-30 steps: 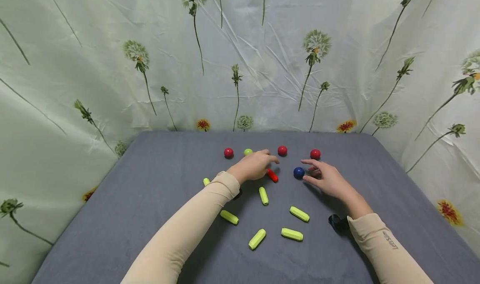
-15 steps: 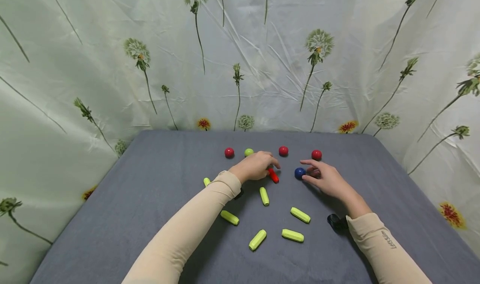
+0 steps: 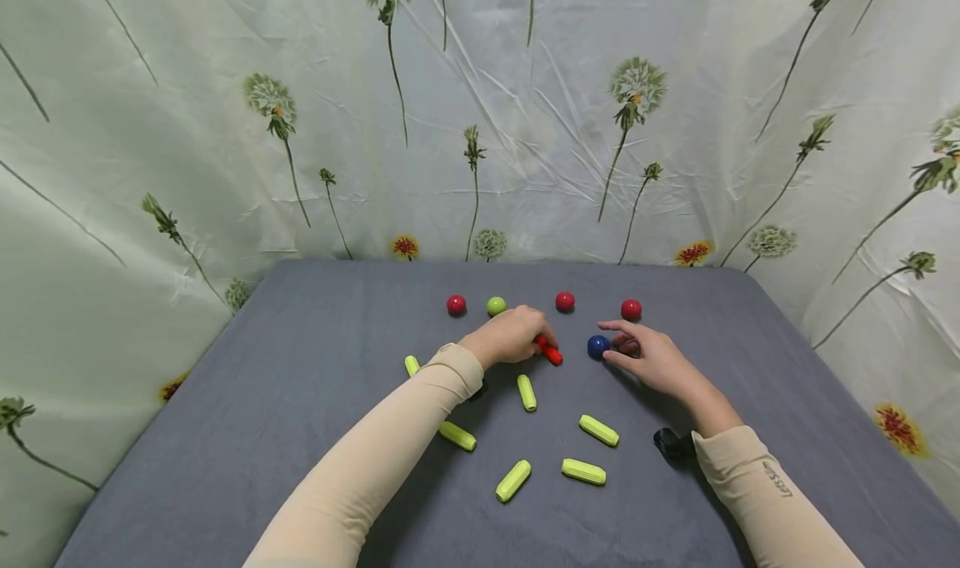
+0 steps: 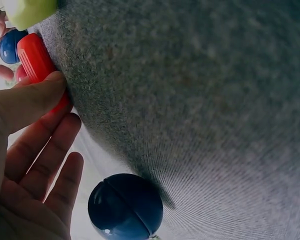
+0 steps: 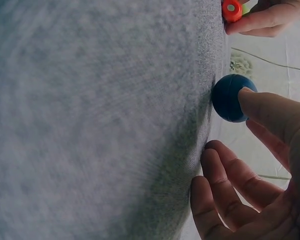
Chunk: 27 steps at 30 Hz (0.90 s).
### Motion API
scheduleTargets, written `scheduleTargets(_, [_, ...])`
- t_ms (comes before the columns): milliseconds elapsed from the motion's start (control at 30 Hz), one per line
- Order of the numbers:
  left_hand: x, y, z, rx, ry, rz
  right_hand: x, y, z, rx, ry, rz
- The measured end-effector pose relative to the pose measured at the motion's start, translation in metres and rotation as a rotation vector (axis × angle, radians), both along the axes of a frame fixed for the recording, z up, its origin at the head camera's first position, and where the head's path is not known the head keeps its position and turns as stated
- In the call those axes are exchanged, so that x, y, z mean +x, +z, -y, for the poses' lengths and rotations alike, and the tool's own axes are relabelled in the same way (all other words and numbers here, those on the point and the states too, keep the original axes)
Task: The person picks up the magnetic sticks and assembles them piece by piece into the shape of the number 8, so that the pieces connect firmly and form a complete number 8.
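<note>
My left hand (image 3: 513, 336) pinches a red ridged cylinder (image 3: 551, 352) between thumb and fingers, low over the grey cloth. In the left wrist view the thumb presses on the red cylinder (image 4: 35, 57), while the other fingers spread apart. A dark blue ball (image 4: 125, 207) lies beyond those fingertips; the left hand hides it in the head view. My right hand (image 3: 651, 358) is around another blue ball (image 3: 597, 346) on the cloth. Its thumb tip overlaps that blue ball (image 5: 232, 97) in the right wrist view, with the index finger stretched past the far side and the others loosely bent.
Red balls (image 3: 565, 301) and a lime-green ball (image 3: 497, 306) stand in a row towards the back. Several yellow-green ridged cylinders (image 3: 527, 392) lie scattered nearer the front. A flowered curtain (image 3: 480, 118) hangs behind the grey-covered table (image 3: 315, 318).
My left fingers have closed onto the red cylinder, which has turned slightly and shifted a little to the right. The right hand has stayed nearly still beside the blue ball.
</note>
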<state>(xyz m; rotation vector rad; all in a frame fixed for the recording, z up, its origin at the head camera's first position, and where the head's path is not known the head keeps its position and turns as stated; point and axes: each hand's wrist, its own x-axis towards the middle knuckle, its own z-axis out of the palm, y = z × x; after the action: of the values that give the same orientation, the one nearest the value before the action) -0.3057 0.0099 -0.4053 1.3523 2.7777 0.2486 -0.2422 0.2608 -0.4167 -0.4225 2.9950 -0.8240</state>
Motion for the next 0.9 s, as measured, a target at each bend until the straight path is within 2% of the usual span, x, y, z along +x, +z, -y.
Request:
scheduleTargets(433, [0.0008,0.0006,-0.0034,0.008,0.024,-0.006,-0.0017,-0.0010,-0.0031,-0.016,0.008,0.005])
scheduleTargets(667, [-0.0014,-0.0004,-0.0058,0.019,0.062,-0.014,-0.0029,-0.0015,-0.0009,-0.013,0.002,-0.006])
scheduleTargets(900, [-0.0044,0.0006,-0.0090,0.045,0.102,-0.053,-0.0045,0.0011,0.0034,0.003,0.005,-0.007])
